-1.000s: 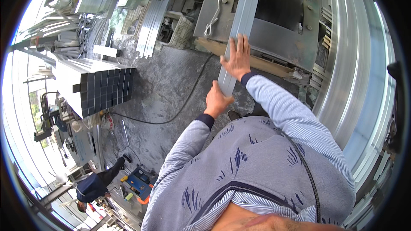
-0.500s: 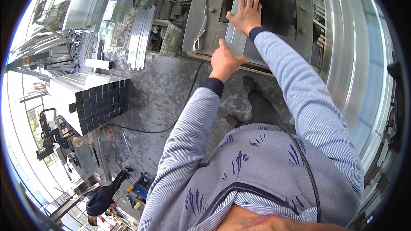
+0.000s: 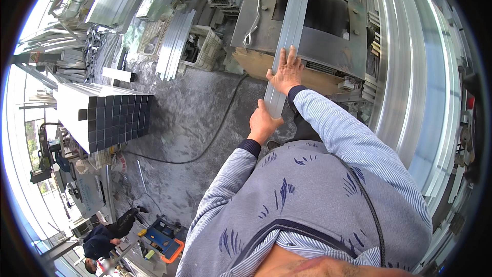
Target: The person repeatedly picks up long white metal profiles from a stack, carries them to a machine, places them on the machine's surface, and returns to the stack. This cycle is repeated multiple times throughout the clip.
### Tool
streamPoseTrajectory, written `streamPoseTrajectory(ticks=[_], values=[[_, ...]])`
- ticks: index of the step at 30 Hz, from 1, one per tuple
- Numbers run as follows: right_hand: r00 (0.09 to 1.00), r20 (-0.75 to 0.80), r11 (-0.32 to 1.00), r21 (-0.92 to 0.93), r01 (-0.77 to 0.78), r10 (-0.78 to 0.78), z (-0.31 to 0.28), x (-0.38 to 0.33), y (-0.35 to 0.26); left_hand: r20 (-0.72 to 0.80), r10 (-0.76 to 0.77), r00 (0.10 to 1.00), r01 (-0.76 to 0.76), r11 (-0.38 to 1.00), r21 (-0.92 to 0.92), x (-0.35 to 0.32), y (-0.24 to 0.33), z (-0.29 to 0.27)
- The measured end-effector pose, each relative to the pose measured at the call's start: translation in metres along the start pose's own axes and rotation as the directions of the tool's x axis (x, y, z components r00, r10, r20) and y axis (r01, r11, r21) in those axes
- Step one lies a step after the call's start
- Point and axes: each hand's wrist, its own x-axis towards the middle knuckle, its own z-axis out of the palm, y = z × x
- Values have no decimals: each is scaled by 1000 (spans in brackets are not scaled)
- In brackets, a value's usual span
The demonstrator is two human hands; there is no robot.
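A long, flat, grooved aluminium profile [image 3: 292, 25] lies over a grey metal machine table [image 3: 252, 20], and its near end sticks out past the table's front edge toward me. At that near end, my left hand [image 3: 263, 124] is closed around the profile's left edge, thumb on top and the other fingers partly hidden. Farther up, my right hand [image 3: 287, 76] rests on the profile's upper face with its fingers stretched out and the thumb over the left side. A dark rectangular opening [image 3: 328, 13] in the table top is partly covered by the profile.
White cord [image 3: 251, 33] lies on the table's left side. A crate [image 3: 207, 51] and bundled profiles [image 3: 174, 46] stand to the left. Stacked square tubes [image 3: 115, 118] and a black cable [image 3: 205, 151] are on the floor. Long profiles [image 3: 405, 72] line the right. Another person [image 3: 105, 238] is at lower left.
Both hands have come nearer to my body, and the profile has slid along with them. Its far end now shows on the table, and its near end reaches beyond the front edge.
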Motion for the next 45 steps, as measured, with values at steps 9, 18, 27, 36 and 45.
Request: streamPoseTrajectory(ticks=[9, 18, 27, 36, 45], values=[[981, 172, 991, 84, -105, 89, -2, -85, -51, -24, -33, 999, 33, 999, 26, -80, -55, -2], [975, 194, 899, 400, -180, 109, -15, -106, -76, -25, -72, 997, 75, 989, 125, -114, -57, -30], [981, -145, 496, 866, 64, 127, -36, 50, -16, 560, 292, 775, 528, 189, -828, 15, -7, -93], [913, -399, 884, 453, 115, 86, -52, 224, 60, 146, -25, 989, 52, 981, -185, 179, 121, -77], [934, -323, 988, -83, 133, -153, -35, 261, 58, -49, 7, 999, -3, 997, 78, 194, 156, -71]])
